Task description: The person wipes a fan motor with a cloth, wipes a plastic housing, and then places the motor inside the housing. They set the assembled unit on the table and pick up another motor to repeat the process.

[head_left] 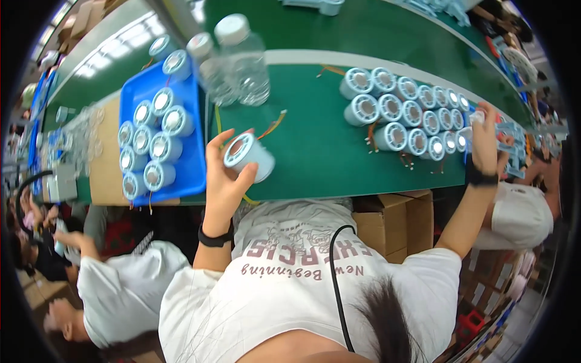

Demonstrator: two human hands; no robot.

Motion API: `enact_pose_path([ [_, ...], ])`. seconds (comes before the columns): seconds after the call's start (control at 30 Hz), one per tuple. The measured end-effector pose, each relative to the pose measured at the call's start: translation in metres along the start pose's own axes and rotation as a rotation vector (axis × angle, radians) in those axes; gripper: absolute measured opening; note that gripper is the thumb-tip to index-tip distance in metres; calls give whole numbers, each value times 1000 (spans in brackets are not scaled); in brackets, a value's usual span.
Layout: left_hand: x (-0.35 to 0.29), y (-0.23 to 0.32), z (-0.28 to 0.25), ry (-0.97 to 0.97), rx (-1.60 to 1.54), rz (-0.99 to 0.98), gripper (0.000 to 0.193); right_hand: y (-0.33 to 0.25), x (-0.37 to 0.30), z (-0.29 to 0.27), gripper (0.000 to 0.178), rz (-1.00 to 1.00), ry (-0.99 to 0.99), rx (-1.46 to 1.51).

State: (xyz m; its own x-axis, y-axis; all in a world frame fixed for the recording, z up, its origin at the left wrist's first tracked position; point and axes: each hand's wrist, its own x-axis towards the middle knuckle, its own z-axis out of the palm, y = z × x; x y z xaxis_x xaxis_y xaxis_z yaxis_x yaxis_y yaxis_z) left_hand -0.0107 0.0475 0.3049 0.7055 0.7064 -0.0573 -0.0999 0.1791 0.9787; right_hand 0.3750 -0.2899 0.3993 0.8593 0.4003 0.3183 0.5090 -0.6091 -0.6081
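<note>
Left hand (221, 189): curled around a blue cup (259, 166), likely steadying it.
Right hand (484, 146): beside cup rows (412, 114), grip unclear.
Cup rows: close-packed, perhaps saving space.

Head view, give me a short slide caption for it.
Left hand holding a pale-blue cylindrical part between a blue tray and rows of similar parts, right hand beside the rows.

2 clear bottles (247, 69) w/ white caps stood together on the green bench (302, 160), nr a slanting post (177, 21). Cardboard boxes (396, 224) sat below its edge; a co-worker (130, 290) in a white top was off to the L.
</note>
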Motion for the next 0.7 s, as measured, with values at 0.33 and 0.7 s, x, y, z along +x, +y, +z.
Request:
enact_pose_path([
  [0.33, -63, -8, 4, -301, -556, -447, 63, -154, -239, 112, 28, 41, -714, 713],
  [0.7, -89, -56, 18, -397, -314, -431, 63, -165, -307, 162, 23, -162, -336, 712],
])
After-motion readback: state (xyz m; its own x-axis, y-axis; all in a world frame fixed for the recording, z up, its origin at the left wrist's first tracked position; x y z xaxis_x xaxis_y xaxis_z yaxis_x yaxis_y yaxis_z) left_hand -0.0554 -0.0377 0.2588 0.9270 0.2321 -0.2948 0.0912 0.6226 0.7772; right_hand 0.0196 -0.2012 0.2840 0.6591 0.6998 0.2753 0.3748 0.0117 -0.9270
